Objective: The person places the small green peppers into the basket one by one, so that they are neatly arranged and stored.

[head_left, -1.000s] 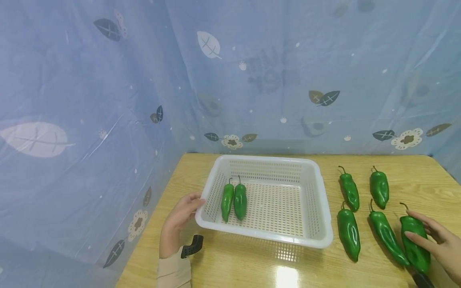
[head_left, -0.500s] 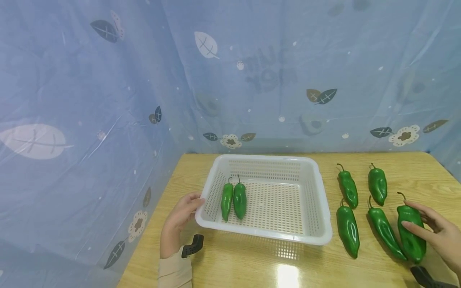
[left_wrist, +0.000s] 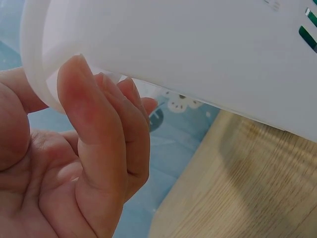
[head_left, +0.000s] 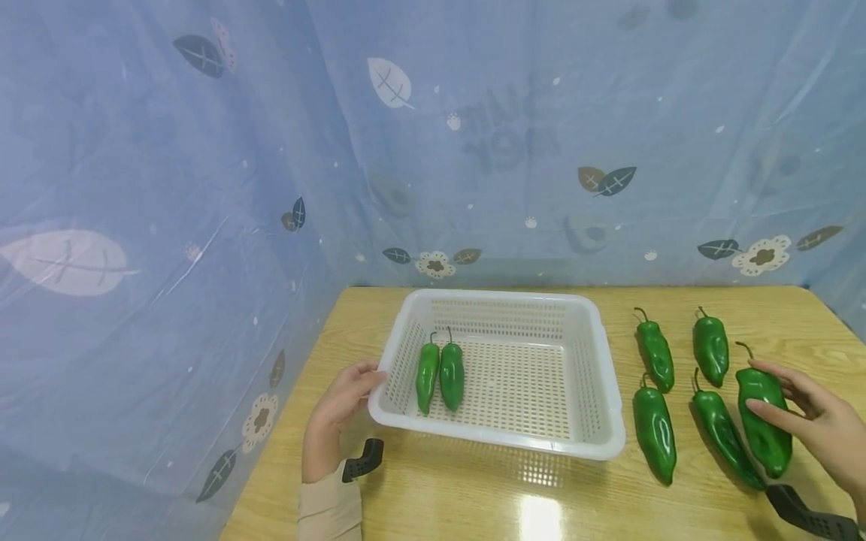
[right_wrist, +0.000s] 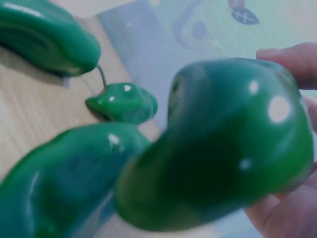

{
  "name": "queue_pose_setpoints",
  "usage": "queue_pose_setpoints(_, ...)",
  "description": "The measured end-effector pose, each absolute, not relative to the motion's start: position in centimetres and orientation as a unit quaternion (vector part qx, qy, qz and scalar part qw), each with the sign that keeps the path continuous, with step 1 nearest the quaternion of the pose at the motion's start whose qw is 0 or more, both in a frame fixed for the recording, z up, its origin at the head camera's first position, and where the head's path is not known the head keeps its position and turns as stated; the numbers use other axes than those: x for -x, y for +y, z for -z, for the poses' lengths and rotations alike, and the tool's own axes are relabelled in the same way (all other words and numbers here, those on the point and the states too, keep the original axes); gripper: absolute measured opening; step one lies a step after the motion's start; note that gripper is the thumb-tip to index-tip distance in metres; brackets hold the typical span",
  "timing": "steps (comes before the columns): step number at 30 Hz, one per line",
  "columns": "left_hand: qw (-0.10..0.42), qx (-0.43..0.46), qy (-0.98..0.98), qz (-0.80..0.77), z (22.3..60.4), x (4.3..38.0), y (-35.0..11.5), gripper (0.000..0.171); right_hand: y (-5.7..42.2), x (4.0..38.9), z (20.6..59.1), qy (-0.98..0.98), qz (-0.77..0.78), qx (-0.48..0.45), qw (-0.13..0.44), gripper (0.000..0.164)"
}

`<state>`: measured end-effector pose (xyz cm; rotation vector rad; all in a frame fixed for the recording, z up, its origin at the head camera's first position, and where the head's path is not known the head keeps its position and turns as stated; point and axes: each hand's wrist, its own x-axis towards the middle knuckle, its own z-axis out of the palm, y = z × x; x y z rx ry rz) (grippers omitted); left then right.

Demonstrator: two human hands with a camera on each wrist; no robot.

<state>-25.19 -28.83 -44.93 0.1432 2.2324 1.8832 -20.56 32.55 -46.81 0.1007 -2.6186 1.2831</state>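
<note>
My left hand (head_left: 346, 398) grips the left rim of a white plastic basket (head_left: 497, 443); in the left wrist view its fingers (left_wrist: 101, 129) curl under that rim. Inside the basket, at its left, two green peppers lie side by side, a lighter pepper (head_left: 427, 376) and a darker pepper (head_left: 451, 376). At the right, my right hand (head_left: 815, 417) holds a large green pepper (head_left: 764, 421) between thumb and fingers, its stem pointing away from me. Close up in the right wrist view, the held pepper (right_wrist: 233, 144) hides part of the fingers behind it.
Several more green peppers lie between basket and right hand: a front left one (head_left: 654, 436), a long one (head_left: 727, 439), a back left one (head_left: 655, 353) and a back right one (head_left: 711, 349). A blue patterned sheet (head_left: 473, 188) hangs behind the wooden table (head_left: 433, 503).
My right hand has moved away from me and slightly left, carrying the large pepper with it. My left hand stays on the basket rim, and the other peppers lie as before.
</note>
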Motion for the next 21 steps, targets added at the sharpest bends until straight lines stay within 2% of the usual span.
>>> queue_pose_setpoints(21,0.098,-0.041,0.760,-0.641,44.8,25.0,-28.6,0.043,29.6,23.1,44.0,-0.881,-0.451,-0.121,0.077,0.061)
